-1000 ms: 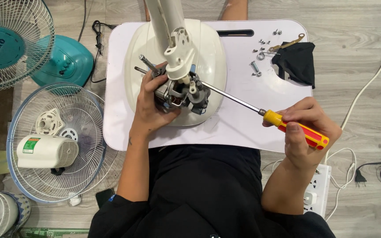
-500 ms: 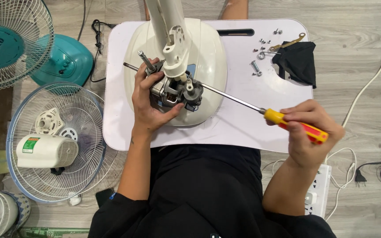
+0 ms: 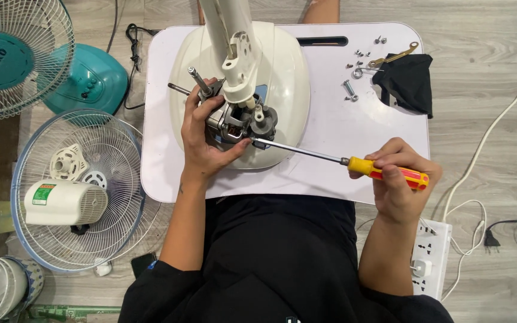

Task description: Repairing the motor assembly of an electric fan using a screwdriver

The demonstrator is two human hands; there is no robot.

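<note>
My left hand [image 3: 201,134] grips the bare fan motor [image 3: 237,122], which sits at the top of a cream fan stand lying on its round base [image 3: 282,78]. My right hand [image 3: 399,179] holds a screwdriver [image 3: 384,170] with a yellow and red handle. Its long shaft reaches left, and the tip touches the motor's lower right side. Both rest over a white lap table [image 3: 342,143].
Loose screws [image 3: 354,75], a brass hook and a black cloth [image 3: 411,81] lie at the table's far right. A fan grille with a white motor cover [image 3: 64,200] and a teal fan [image 3: 13,57] sit on the floor at left. A power strip [image 3: 429,257] lies at right.
My left hand turned the motor slightly, bringing its shaft up to the left. My right hand lowered the screwdriver handle, and the shaft lies flatter.
</note>
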